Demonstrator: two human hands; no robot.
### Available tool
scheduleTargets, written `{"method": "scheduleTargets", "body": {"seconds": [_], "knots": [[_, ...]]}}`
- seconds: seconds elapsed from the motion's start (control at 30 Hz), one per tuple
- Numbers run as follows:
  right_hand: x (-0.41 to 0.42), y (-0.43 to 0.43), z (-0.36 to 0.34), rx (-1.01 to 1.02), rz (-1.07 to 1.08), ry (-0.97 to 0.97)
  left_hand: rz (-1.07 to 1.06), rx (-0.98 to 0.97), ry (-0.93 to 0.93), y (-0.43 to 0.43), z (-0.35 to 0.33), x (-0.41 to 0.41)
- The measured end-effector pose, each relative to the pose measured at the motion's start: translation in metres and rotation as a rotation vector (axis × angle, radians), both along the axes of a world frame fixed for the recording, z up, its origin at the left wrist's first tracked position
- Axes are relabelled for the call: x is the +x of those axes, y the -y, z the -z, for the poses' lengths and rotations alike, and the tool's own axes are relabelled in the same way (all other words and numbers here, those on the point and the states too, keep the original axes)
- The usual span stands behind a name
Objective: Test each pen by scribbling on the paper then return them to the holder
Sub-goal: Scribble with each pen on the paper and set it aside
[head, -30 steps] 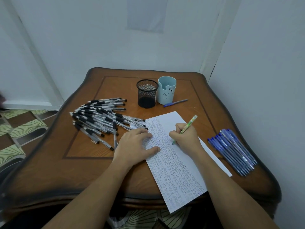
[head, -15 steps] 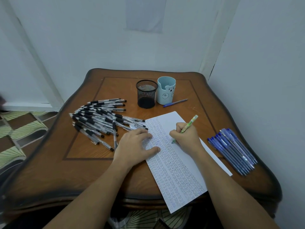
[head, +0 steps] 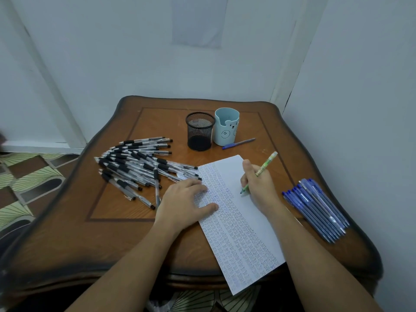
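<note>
The right hand (head: 261, 188) gripped the pen (head: 266, 164), tip on the paper (head: 227, 170); the left hand (head: 182, 201) lay flat, pinning it. A short, light scribble would suffice. The holder (head: 200, 131) stood at twelve o'clock.

Noted a pale blue-grey painted back wall (head: 135, 52), with a lighter rectangular patch (head: 198, 21) high at centre. Meets a second plain blue-grey wall on the right (head: 360, 86) at a corner covered by a white vertical strip (head: 284, 64); short dark crack (head: 288, 97) low beside that strip. Recorded a slanting white frame member (head: 51, 86) on the left, ending at a white ledge (head: 40, 147) near floor level. Logged patterned floor tiles (head: 29, 176), green fans with brown and grey panels, left of and beneath a brown wooden table (head: 101, 239) with wavy dark-stained edge; thin dark inlay line (head: 117, 220) framing its top. Set in the corner, near the right wall. Lit dimly, cool bluish cast throughout.
</note>
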State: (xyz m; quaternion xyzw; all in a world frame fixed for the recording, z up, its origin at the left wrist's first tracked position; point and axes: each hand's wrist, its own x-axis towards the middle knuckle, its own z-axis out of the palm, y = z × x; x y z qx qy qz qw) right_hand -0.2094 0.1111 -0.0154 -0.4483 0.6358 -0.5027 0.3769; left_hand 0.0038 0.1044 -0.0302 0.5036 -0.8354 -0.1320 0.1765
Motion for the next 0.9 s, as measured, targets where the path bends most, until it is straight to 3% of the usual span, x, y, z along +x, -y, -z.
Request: {"method": "scheduleTargets", "body": {"seconds": [0.07, 0.3, 0.5, 0.6, 0.9], "knots": [[0.001, 0.003, -0.003, 0.048, 0.011, 0.044, 0.004, 0.007, 0.01, 0.0, 0.0, 0.0], [0.01, 0.005, -0.006, 0.09, -0.124, -0.132, 0.018, 0.011, 0.083, -0.004, -0.006, -0.002], [0.012, 0.004, -0.026, 0.16, -0.318, -0.484, 0.053, -0.002, 0.19, -0.009, -0.014, -0.006], [0.011, 0.001, -0.038, 0.183, -0.371, -0.564, 0.08, 0.061, 0.251, -0.006, -0.025, -0.007], [0.051, -0.001, -0.068, 0.124, -0.452, -0.598, -0.003, -0.006, 0.12, -0.007, -0.065, 0.062]]}}
